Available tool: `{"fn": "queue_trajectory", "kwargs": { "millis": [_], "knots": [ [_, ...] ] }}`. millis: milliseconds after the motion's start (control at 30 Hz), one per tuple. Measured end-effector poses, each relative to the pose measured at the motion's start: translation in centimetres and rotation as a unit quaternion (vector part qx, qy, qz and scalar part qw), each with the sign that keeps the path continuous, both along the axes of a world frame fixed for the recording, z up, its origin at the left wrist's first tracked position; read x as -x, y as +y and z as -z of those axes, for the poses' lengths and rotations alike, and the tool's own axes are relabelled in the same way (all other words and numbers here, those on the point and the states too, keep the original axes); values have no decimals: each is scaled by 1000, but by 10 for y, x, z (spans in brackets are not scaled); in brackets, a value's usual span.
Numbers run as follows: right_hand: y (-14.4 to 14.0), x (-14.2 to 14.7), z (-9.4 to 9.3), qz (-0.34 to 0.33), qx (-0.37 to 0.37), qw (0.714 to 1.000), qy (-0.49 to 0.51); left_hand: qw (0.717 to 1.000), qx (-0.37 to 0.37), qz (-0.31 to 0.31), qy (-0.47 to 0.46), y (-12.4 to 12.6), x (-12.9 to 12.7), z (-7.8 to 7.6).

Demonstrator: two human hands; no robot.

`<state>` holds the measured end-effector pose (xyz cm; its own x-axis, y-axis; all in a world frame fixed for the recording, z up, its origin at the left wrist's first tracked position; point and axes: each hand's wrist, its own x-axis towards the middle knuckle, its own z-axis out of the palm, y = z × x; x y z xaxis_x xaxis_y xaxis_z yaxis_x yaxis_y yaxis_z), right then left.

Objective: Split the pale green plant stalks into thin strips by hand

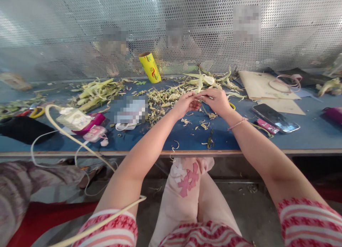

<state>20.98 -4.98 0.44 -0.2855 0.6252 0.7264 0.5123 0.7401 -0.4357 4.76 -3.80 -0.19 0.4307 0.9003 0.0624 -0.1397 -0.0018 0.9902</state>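
The left hand and right hand meet over the blue table, both pinching one thin leaf strip. Leaf scraps lie just behind.

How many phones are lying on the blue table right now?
1: a black phone lies screen-up on the blue table, beyond the right hand. Others may be hidden under the leaf scraps.

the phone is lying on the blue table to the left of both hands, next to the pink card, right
Not quite. In the head view the phone lies on the blue table to the right of both hands, beyond the right hand, not to the left of the left hand. It does lie next to the pink card.
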Motion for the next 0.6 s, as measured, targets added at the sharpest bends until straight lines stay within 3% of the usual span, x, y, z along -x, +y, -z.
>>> {"fn": "queue_trajectory", "kwargs": {
  "millis": [200, 433, 600],
  "knots": [
    [4, -2, 3, 16, -8, 1000, 7, 1000, -4, -8, 19, -2, -2, 1],
    [2, 1, 1, 34, 9, 999, 13, 988, -121, -77, 62, 2, -6, 6],
    [5, 1, 4, 56, 18, 997, 51, 977, -186, -89, 61, 6, -6, 11]
  ]
}}
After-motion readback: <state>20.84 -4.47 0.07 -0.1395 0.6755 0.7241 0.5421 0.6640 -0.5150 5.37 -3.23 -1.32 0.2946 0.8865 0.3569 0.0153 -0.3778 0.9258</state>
